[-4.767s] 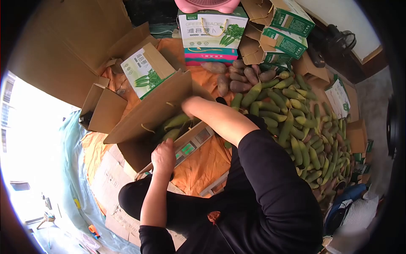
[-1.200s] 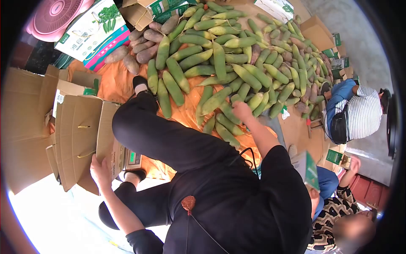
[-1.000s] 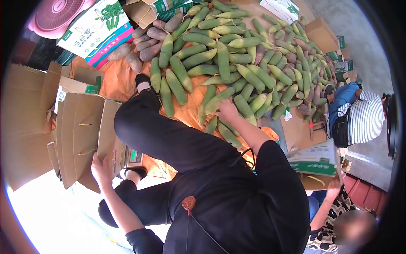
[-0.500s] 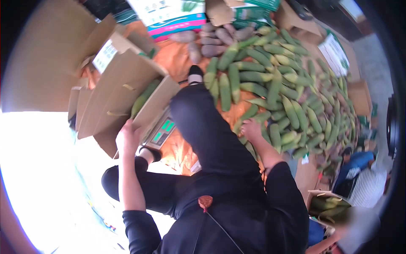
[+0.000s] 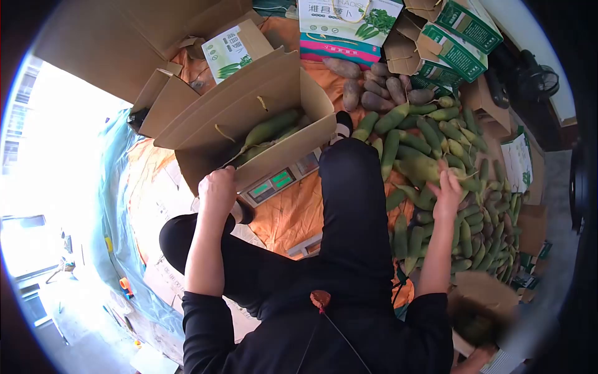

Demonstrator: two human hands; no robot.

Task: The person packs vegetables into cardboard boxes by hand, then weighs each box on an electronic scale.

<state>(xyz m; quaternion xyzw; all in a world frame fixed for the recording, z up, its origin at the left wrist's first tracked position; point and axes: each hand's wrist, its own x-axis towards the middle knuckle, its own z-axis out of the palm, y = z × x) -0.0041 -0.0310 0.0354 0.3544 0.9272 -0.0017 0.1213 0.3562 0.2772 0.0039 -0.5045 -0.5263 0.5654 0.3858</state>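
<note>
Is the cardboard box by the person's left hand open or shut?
Open: the cardboard box has nothing closed across its top, and green radishes show inside.

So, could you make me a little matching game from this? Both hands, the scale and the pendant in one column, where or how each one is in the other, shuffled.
1. Left hand
2. Right hand
3. Scale
4. Pendant

A. Showing lit green digits
B. Holding a green radish
C. Against a black top
D. At the open box's edge

Pairs: 1-D, 2-B, 3-A, 4-C
</note>
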